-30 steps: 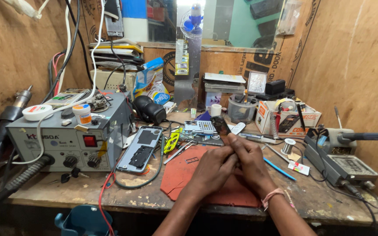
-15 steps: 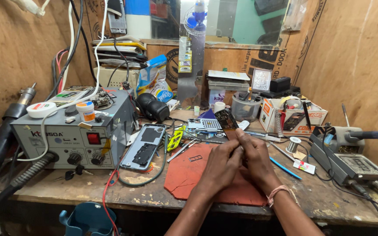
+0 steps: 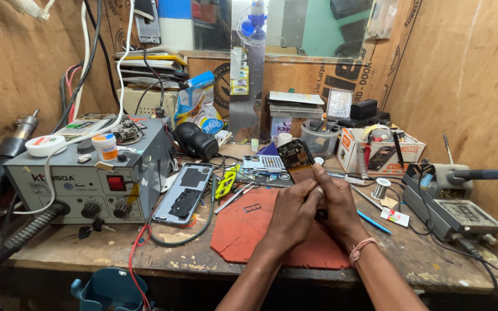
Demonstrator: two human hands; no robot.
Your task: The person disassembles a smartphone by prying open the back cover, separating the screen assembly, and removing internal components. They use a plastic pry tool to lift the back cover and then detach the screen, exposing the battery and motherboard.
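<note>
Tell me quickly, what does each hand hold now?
Left hand: closed on the opened phone.
Right hand: closed on the same phone.

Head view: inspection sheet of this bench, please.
Surface: worn wooden bench, red work mat under the hands.
Job's things: dark opened phone, tilted up, held by both hands.
Clutter: grey rework station, phone back cover, solder spool, blue pen.
Hands: left hand and right hand pressed together around the phone.
Cables: red wire, dark hose.
Surroundings: plywood walls.
</note>
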